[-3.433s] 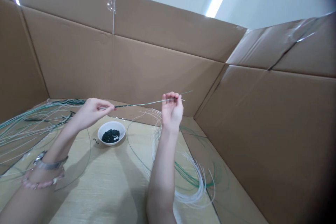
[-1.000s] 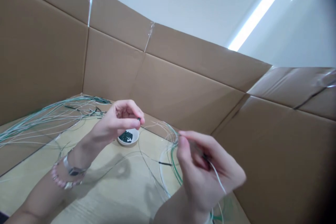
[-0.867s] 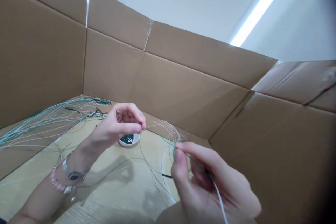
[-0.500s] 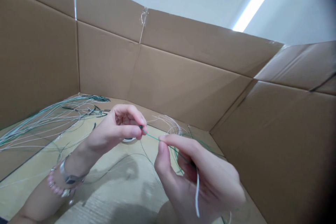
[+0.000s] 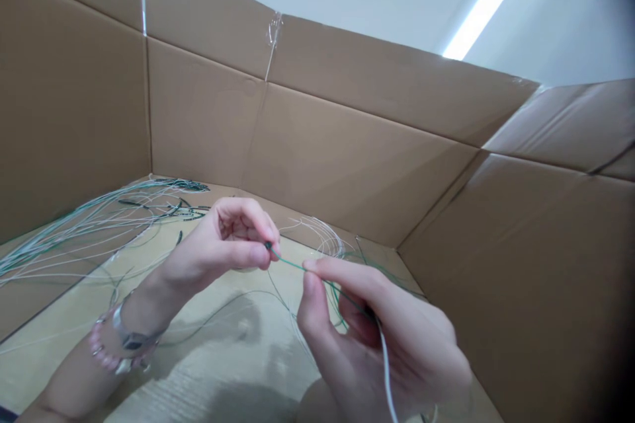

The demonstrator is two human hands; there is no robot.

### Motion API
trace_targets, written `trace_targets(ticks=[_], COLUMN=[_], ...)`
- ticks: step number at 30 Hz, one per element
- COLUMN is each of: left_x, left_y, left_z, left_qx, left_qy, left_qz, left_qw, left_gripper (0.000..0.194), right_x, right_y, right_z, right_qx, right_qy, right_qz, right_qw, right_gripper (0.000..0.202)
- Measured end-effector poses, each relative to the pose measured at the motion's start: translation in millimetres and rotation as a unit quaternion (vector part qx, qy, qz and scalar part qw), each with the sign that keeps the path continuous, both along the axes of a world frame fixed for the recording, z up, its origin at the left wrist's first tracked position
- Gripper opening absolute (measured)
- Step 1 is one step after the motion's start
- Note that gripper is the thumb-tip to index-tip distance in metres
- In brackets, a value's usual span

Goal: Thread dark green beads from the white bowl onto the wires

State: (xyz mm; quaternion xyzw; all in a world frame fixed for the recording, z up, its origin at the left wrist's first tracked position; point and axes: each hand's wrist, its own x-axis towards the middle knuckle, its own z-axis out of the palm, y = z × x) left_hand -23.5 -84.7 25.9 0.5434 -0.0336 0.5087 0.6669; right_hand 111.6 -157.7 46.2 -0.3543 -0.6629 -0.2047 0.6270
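Observation:
Near the middle of the view, my left hand (image 5: 223,241) pinches a small dark piece (image 5: 268,246) between thumb and index finger. A thin green wire (image 5: 292,264) runs taut from that piece to my right hand (image 5: 381,337). The thumb and index fingertips of my right hand are closed on the wire, which continues back under the fingers. Below that palm hangs a white strand (image 5: 387,370); where it begins is hidden by the hand. The dark piece is too small to identify, and my fingers partly cover it.
Long white and green wires (image 5: 59,231) lie across the left side, with dark beaded ends (image 5: 186,185) at the back corner. More white wires (image 5: 322,232) curve behind my hands. Cardboard walls (image 5: 357,165) surround the pale yellow work surface (image 5: 223,357).
My right hand has shifted slightly right and down, so a little more green wire shows between the hands. The white strand has swung right. My left hand stays nearly still.

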Motion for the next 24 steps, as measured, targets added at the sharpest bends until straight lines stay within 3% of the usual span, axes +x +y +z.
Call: trace_targets(ticks=[15, 24], left_x=[-1.0, -2.2], left_y=[0.0, -0.4], left_z=[0.1, -1.4], left_qx=[0.012, 0.018], left_qy=[0.002, 0.018], left_qz=[-0.005, 0.038], left_qw=[1.0, 0.999], left_gripper=[0.013, 0.016], right_x=[-2.0, -0.1], right_y=[-1.8, 2.9], right_z=[-1.3, -1.5], right_qx=[-0.027, 0.007], right_qy=[0.004, -0.005], right_qz=[-0.025, -0.045], right_qw=[0.999, 0.999], right_gripper=[0.012, 0.013])
